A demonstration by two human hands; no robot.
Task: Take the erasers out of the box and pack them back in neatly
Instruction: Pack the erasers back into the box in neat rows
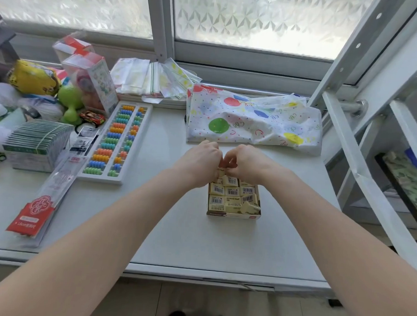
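A pale grey table (pixel 175 228) stands under frosted windows (pixel 256 19). The open box (pixel 233 215) of cream erasers (pixel 216 201) sits mid-table. The left hand (pixel 200 162) and right hand (pixel 246 163), fingers curled, meet over its far end, seemingly pinching erasers. An abacus (pixel 117 142) lies left.

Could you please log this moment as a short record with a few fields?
box: small open carton on the white table, in front of the person
contents: wrapped erasers in rows; near right ones tilted
left hand: over the box's far end, fingers curled
right hand: beside it, fingers curled
held item: hidden, cannot tell
left of box: abacus
behind box: balloon-print bag
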